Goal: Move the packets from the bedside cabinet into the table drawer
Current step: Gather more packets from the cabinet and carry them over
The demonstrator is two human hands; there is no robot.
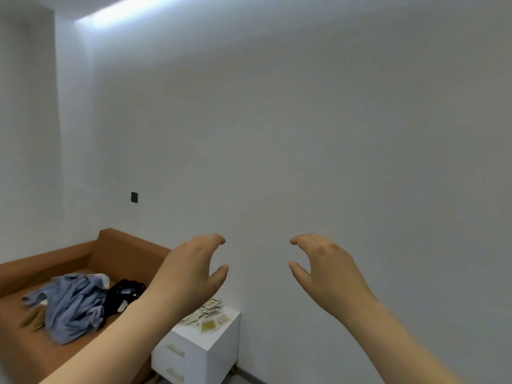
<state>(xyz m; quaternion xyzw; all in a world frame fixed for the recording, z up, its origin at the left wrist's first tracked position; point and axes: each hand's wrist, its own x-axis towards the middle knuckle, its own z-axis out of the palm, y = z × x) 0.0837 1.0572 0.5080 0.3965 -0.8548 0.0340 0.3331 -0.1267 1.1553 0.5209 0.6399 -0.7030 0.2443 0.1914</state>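
Observation:
A white bedside cabinet with two drawers stands against the wall, low in the view. A loose pile of pale packets lies on its top, partly hidden by my left hand. My left hand is raised in front of me, fingers curved and apart, holding nothing. My right hand is raised at the same height, likewise empty with fingers apart. Both hands are well above and nearer to me than the cabinet. No table or table drawer is in view.
An orange-brown bed sits left of the cabinet, with crumpled blue clothing and a black item on it. A plain white wall fills most of the view, with a dark wall switch.

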